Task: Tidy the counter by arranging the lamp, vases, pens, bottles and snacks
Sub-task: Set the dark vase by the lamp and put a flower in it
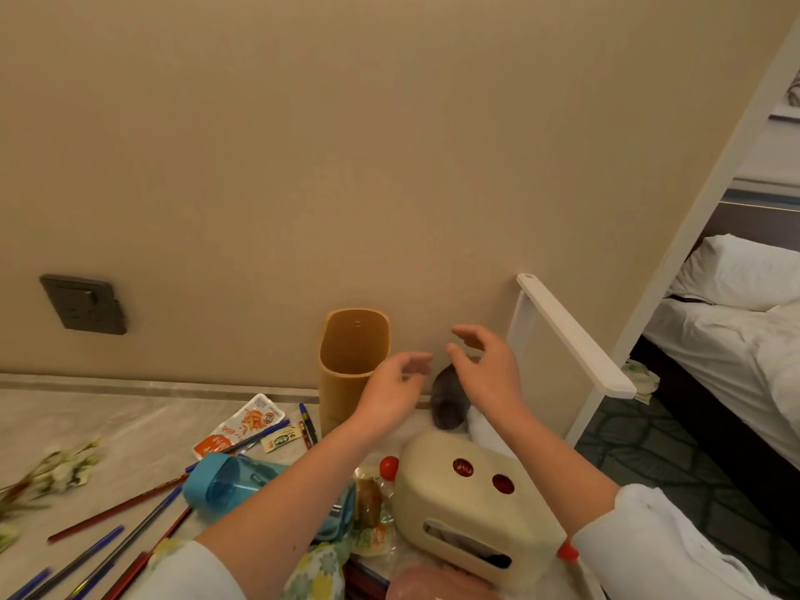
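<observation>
Pens [117,509] lie scattered on the tabletop [108,422] at near left, a snack [240,426] and tipped bottle [225,482] beside them, unsorted. The tan holder [346,365] stands upright against the wall, likely for the pens. Our left hand [389,391] and right hand [485,374], both empty and relaxed, flank a grey object [448,402], seemingly to lift it. The lamp [571,335] stands right.

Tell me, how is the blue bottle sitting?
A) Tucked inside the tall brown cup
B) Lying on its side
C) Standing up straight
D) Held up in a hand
B: the blue bottle lies tipped over on its side on the counter, and no hand touches it.
</observation>
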